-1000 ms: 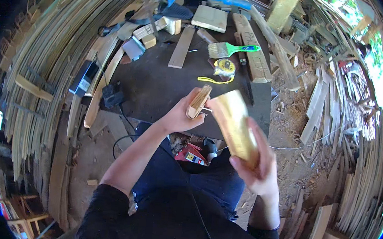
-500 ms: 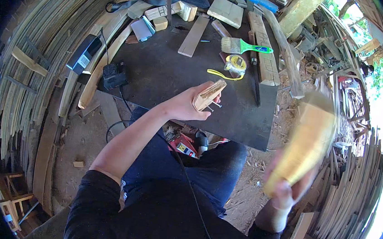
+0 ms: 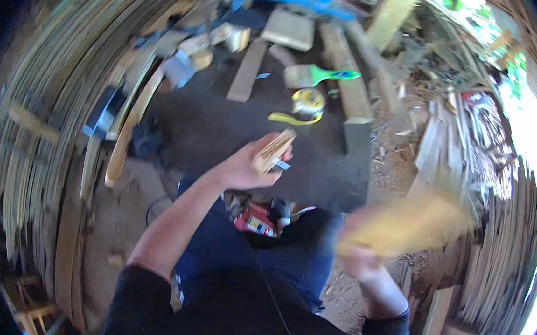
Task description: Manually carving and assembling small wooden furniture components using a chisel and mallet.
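Note:
My left hand grips a small wooden block over the near part of the dark tabletop. Pale metal nails, smeared by motion, stick out of the block's side. On the right, beyond the table edge, my right hand is closed around the narrow end of a yellowish, club-shaped piece of wood. That piece is strongly blurred, its wide end pointing right and away from me. The two hands are well apart.
On the table lie a yellow tape measure, a green-handled brush, a flat wooden strip and a thick beam. A black charger-like box sits at the left edge. Stacked wood strips line the left side.
The club-shaped wood has swung down and its wide end now points more to the right. My right hand has moved left. The whole view has shifted slightly, and the left hand still holds the block.

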